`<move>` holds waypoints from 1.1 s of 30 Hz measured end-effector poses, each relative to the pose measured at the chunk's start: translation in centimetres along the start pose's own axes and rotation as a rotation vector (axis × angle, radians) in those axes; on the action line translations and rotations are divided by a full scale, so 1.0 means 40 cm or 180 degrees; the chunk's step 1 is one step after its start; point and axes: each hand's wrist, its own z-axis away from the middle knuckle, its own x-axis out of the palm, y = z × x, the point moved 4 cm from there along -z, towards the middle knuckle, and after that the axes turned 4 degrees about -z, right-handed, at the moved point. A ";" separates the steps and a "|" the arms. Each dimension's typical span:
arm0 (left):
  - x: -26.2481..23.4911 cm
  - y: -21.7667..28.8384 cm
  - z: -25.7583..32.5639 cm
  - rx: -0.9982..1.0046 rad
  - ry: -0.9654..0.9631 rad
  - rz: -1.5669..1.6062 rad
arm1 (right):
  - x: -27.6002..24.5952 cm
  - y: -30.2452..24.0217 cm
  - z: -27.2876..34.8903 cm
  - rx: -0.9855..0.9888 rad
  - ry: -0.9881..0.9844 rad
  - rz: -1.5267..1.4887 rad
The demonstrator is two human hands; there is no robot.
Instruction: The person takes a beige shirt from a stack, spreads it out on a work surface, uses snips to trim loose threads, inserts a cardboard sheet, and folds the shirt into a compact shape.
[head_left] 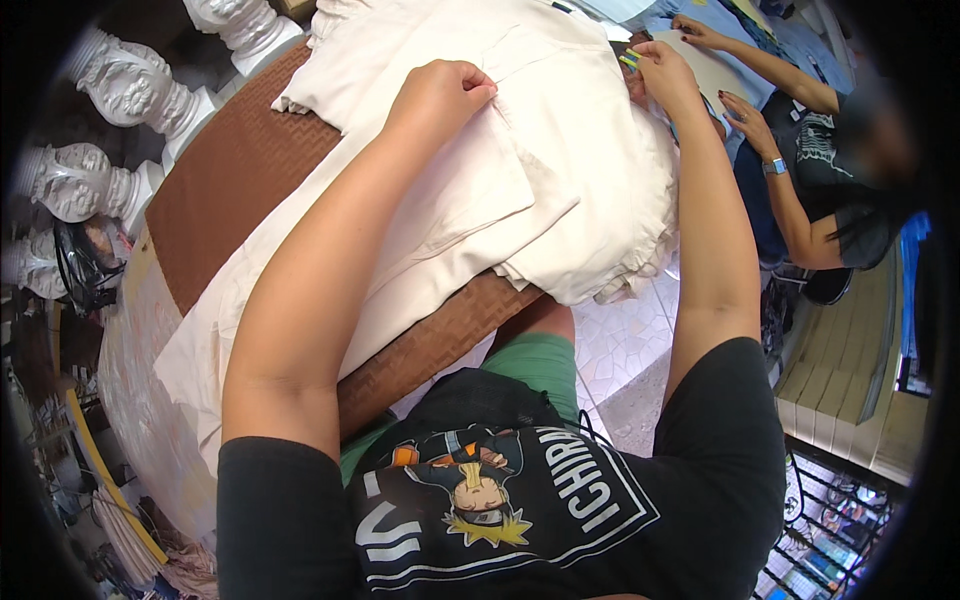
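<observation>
A cream garment (590,150) with gathered, ruffled edges lies spread in loose layers over the table in front of me. My left hand (435,98) is closed in a pinch, thumb and fingertips together at a fold near the garment's middle. At the garment's far right edge, my right hand (663,75) is closed around a small yellow-green tool (630,59). Most of that tool is hidden by my fingers, so its exact kind does not show. The two hands are well apart, both above the cloth.
Brown patterned cloth (235,180) covers the table under the garment. White sculpted head-shaped pedestals (135,85) stand at the far left. On the right sits another person, whose hands (745,120) rest at a work surface with blue cloth. Stacked cream boards (835,340) stand behind.
</observation>
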 end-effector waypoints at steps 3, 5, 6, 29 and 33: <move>0.010 -0.002 -0.013 0.0039 -0.0052 0.0068 | -0.060 -0.002 0.033 0.0216 0.0061 0.0898; 0.009 -0.012 -0.012 -0.0069 -0.0071 0.0083 | -0.088 -0.034 0.060 0.0383 0.0107 0.1547; 0.010 -0.012 -0.012 -0.0098 -0.0090 0.0105 | -0.099 -0.036 0.077 0.0228 0.0283 0.0988; 0.016 -0.041 -0.033 -0.0014 -0.0167 0.0701 | 0.143 -0.269 0.274 -0.1235 -0.1475 0.0913; 0.016 -0.035 -0.033 -0.0025 -0.0252 0.0640 | 0.152 -0.264 0.268 -0.1353 -0.1451 0.0890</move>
